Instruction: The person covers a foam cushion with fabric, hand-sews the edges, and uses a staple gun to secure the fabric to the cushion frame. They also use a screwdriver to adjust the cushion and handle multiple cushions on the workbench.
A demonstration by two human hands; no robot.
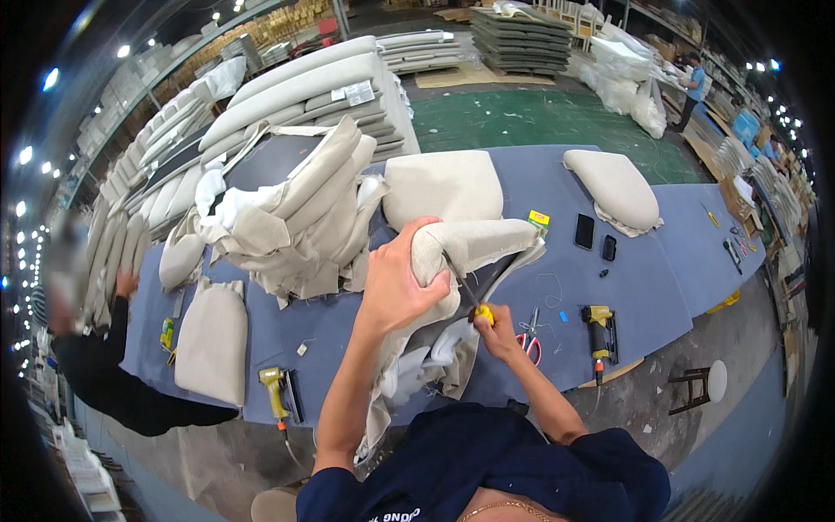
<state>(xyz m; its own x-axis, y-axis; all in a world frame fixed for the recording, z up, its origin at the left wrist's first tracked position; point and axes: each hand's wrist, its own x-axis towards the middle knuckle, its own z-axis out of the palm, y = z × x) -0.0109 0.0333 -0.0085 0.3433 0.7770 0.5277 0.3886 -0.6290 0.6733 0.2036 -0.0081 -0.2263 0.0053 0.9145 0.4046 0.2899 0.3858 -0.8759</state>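
A beige upholstered cushion (487, 240) is tilted up in front of me, its loose fabric edge and white padding (417, 370) hanging open on the near side. My left hand (396, 283) is wrapped around its left corner, thumb pressing the fabric. In my right hand (499, 334) is a screwdriver (484, 314) with a yellow handle. Its thin dark shaft points up and left against the cushion's corner, close to my left thumb; the tip is hard to make out. Red-handled scissors (531, 341) lie just right of my right hand.
Staple guns lie on the blue-grey table (644, 287), one on the right (598, 339) and one on the left (277, 391). Cover pieces are piled (296, 200) at back left. Finished cushions (444, 184) and phones (584, 231) surround the work. Another person's dark sleeve (130, 383) reaches in at left.
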